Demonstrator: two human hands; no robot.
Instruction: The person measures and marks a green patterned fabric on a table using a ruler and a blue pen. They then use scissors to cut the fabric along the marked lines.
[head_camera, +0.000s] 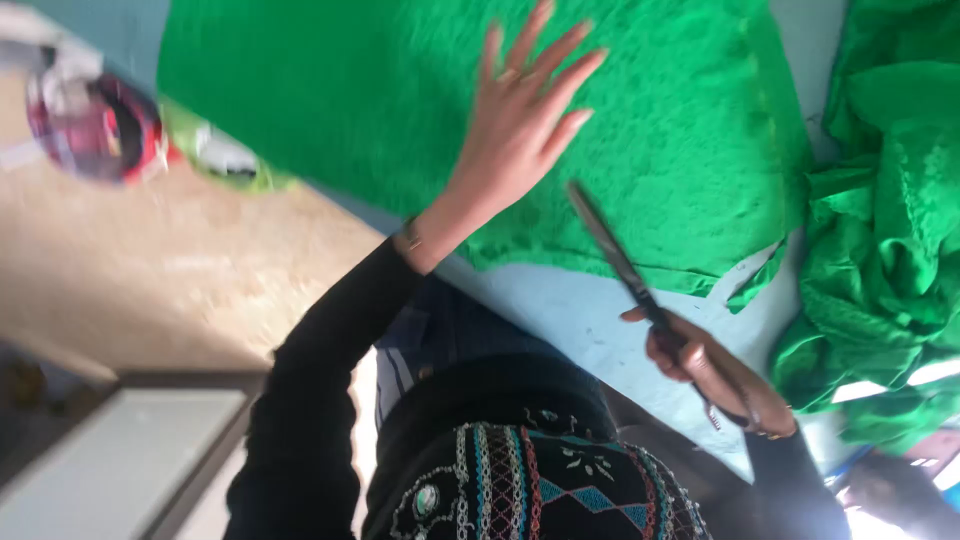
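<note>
A large sheet of bright green fabric (380, 90) lies spread flat on a pale blue table (580, 310). My left hand (520, 115) rests flat on the fabric with fingers spread; a ring and a wrist bracelet show. My right hand (700, 365) grips a pair of dark metal scissors (625, 265) by the handles. The closed blades point up and left over the fabric's cut lower edge. A narrow green strip (755, 280) hangs loose at that edge.
A bunched heap of green cloth (880, 240) fills the right side of the table. At the left lie a beige floor (170, 280), a red and black bundle (95, 125) and a white panel (120, 460). My dark patterned top (530, 480) fills the bottom.
</note>
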